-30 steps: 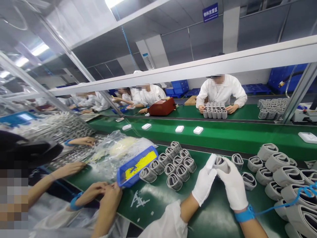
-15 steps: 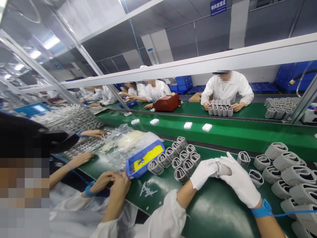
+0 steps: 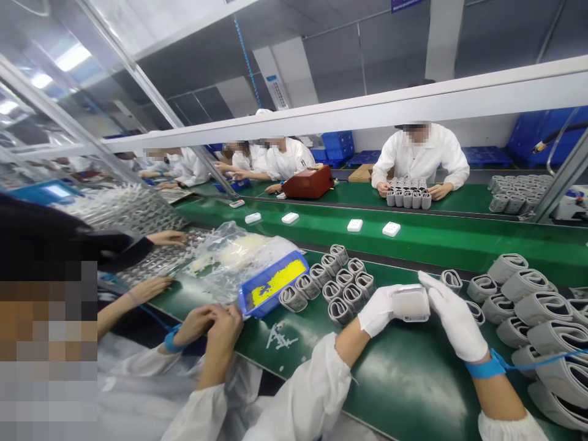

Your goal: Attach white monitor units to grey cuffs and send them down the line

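Note:
My left hand point(image 3: 379, 310), in a white glove, is closed on the left end of a rolled grey cuff point(image 3: 411, 304) above the green bench. The cuff's pale, box-like face is turned toward me. My right hand point(image 3: 454, 318), also gloved, is open, its fingers stretched out along the cuff's right side. Whether it touches the cuff I cannot tell. A blue wrist strap point(image 3: 486, 366) circles my right wrist. Left of my hands stands a group of rolled grey cuffs point(image 3: 353, 296); another pile of cuffs point(image 3: 539, 309) is on the right.
A blue tray point(image 3: 245, 294) holds small yellow pieces, near white strips point(image 3: 279, 338) and a clear plastic bag point(image 3: 220, 260). A co-worker's hands point(image 3: 214, 327) are close on the left. White devices point(image 3: 354, 225) lie on the green conveyor point(image 3: 436, 236). Another person point(image 3: 420, 156) sits opposite.
The cuff has turned so its pale face shows. My right hand has opened and straightened away from its grip. The white devices have shifted slightly right along the conveyor.

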Tool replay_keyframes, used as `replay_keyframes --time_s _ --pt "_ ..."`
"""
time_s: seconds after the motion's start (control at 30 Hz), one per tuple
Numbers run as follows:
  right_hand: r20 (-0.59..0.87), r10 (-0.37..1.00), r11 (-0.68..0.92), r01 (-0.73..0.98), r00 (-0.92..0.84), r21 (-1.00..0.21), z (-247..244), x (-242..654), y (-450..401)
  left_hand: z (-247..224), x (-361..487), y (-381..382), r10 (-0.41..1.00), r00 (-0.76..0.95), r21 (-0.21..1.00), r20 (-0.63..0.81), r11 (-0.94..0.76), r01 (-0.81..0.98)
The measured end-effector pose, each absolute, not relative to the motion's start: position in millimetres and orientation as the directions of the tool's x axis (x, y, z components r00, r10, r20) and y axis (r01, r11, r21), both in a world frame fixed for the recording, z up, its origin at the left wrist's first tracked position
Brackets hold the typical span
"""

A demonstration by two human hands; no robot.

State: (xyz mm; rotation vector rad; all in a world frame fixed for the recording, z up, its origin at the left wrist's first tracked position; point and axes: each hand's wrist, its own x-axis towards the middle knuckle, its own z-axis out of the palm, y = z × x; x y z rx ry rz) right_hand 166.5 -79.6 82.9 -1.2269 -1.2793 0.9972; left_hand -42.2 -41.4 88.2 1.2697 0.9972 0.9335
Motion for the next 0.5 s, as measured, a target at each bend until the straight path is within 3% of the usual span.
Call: replay_keyframes --time_s 0.27,0.4,0.5 --pt "0.062 0.998 0.062 0.094 -0.002 -0.994 88.2 168.7 -81.8 100.4 -71.9 -56.1 0.941 0.318 0.993 0.111 -0.117 -0.003" --pt "0.098 0.995 0.102 0.181 -0.028 -0.978 89.4 173.8 -81.8 117.0 -91.5 -61.4 0.935 0.316 0.986 0.162 -0.169 -0.006" --pt "0.112 0.992 0.121 0.249 -0.049 -0.961 88.9 180.6 -82.6 144.3 -153.6 -61.3 0.931 0.317 0.981 0.181 -0.194 0.009"
